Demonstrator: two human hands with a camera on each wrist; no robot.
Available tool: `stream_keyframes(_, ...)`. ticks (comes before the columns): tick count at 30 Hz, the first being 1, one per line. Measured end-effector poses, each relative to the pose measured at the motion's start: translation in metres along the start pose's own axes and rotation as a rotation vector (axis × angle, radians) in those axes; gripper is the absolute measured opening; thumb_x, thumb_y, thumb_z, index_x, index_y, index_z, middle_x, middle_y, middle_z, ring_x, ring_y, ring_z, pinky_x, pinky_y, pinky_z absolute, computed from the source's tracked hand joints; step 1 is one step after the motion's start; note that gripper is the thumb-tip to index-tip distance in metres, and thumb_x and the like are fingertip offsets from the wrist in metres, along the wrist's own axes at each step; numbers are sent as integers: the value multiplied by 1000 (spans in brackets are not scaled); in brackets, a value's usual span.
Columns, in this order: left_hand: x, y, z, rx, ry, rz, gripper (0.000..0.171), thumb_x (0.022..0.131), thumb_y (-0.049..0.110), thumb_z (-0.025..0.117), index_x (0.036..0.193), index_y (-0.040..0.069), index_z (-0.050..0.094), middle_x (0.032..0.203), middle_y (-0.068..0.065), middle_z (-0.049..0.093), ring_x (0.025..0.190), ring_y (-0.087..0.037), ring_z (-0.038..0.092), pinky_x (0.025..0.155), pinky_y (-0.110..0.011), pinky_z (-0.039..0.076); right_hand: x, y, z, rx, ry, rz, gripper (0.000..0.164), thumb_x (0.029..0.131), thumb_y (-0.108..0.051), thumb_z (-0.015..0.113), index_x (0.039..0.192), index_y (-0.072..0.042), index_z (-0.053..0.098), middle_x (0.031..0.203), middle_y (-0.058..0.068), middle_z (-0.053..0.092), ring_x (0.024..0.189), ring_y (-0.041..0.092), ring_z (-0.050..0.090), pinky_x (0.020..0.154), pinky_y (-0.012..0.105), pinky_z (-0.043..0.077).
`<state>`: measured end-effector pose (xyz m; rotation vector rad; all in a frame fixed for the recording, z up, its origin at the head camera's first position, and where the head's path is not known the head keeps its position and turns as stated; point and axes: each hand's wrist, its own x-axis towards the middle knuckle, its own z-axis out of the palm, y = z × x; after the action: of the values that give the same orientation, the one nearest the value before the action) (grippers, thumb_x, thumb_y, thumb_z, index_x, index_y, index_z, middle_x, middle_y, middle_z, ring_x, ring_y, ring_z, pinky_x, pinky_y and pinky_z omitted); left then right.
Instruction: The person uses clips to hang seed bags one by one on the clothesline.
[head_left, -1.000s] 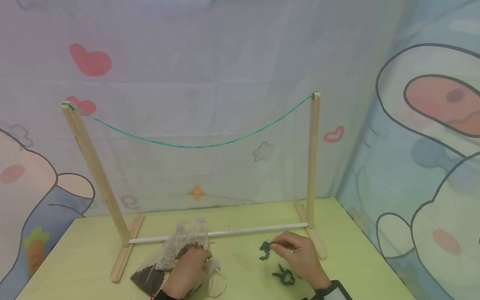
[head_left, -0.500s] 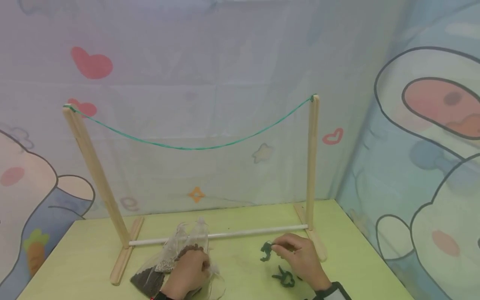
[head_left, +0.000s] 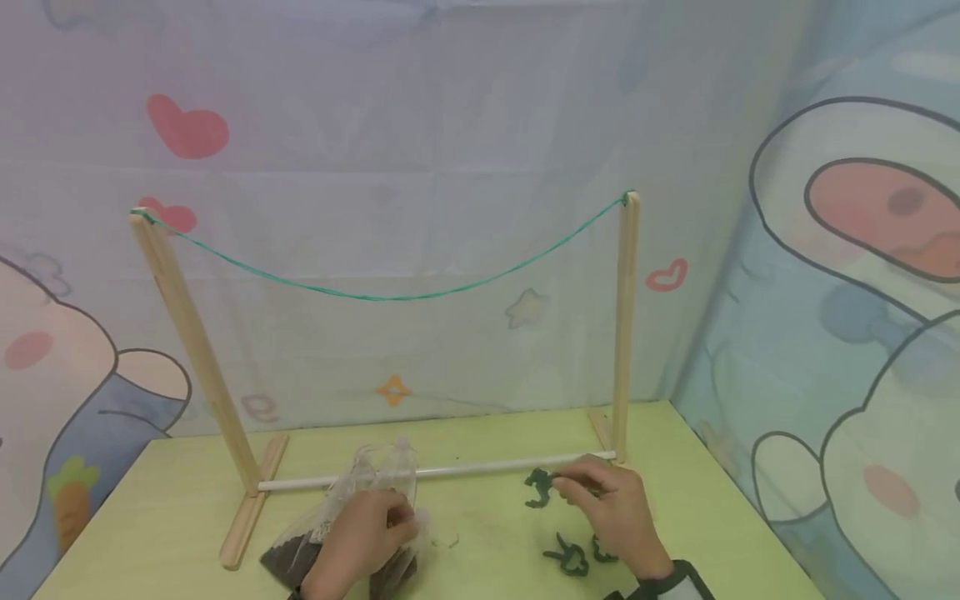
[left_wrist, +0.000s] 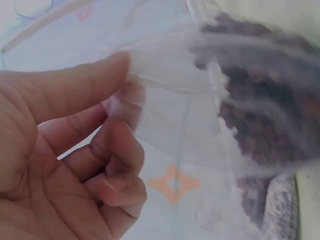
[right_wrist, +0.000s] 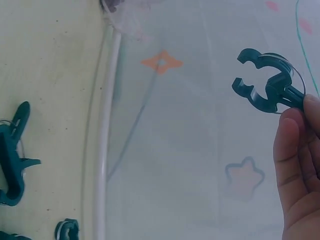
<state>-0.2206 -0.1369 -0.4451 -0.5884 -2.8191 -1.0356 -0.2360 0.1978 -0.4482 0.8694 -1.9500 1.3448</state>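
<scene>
Higher now, right grip (head_left: pixel 613 510) pinches a clip (right_wrist: pixel 280 87); left grip (head_left: pixel 366 531) pinches the bag (left_wrist: pixel 272 110) beneath it, whose weight could cause slipping.

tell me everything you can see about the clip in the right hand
The clip is dark green and looks like plastic, with a thin, silvery wire curving around its back. Its two hooked jaws stand apart, with nothing between them. The right hand pinches it at the handle end, partly hiding the handles, and holds it up off the table. In the head view, its mouth faces left.
</scene>
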Motion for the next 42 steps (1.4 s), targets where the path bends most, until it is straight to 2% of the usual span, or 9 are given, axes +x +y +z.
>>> stream_keyframes(6, 6, 19, -7, -153, 44, 21, 5, 93, 16, 78, 92, 12, 75, 83, 6, 68, 71, -5, 58, 64, -27, 50, 27, -10, -7, -14, 32, -54, 27, 80, 19, 76, 94, -4, 78, 84, 7, 75, 75, 9, 71, 74, 18, 58)
stream_keyframes(10, 13, 35, -8, -183, 137, 62, 3, 97, 13, 73, 99, 12, 75, 89, 5, 68, 75, -6, 58, 69, -28, 51, 51, -16, -13, -17, 57, -115, 28, 78, 21, 77, 93, -3, 78, 83, 8, 75, 74, 7, 70, 72, 16, 57)
stream_keyframes(15, 29, 54, -10, -223, 280, 122, 5, 95, 11, 75, 99, 14, 77, 91, 5, 69, 77, -6, 59, 73, -27, 51, 82, -23, -22, -22, 55, -197, 30, 76, 23, 76, 94, -2, 78, 82, 7, 74, 72, 7, 68, 70, 15, 54)
stream_keyframes(21, 51, 72, -18, -355, 360, 159, 7, 94, 13, 77, 100, 11, 80, 94, -1, 73, 81, -12, 66, 77, -28, 56, 118, -33, -27, -43, 55, -311, 29, 76, 20, 78, 93, -3, 79, 82, 7, 74, 72, 7, 65, 66, 17, 48)
stream_keyframes(27, 76, 88, -31, -420, 439, 214, 11, 94, 15, 78, 103, 9, 81, 95, -6, 76, 83, -18, 69, 76, -30, 57, 154, -44, -30, -113, 92, -389, 23, 75, 16, 81, 90, -1, 80, 81, 9, 75, 71, 6, 63, 65, 16, 45)
stream_keyframes(36, 110, 105, -42, -473, 523, 195, 12, 92, 13, 80, 100, 5, 82, 95, -10, 78, 84, -24, 72, 74, -33, 58, 195, -52, -37, -222, 123, -428, 19, 77, 14, 83, 91, 2, 79, 81, 10, 75, 72, 6, 66, 67, 14, 47)
stream_keyframes(42, 126, 108, -42, -501, 530, 165, 15, 93, 15, 79, 102, 3, 82, 96, -13, 77, 87, -27, 72, 76, -35, 58, 216, -52, -39, -233, 151, -414, 14, 81, 11, 82, 92, 4, 80, 81, 11, 76, 72, 3, 64, 69, 13, 47)
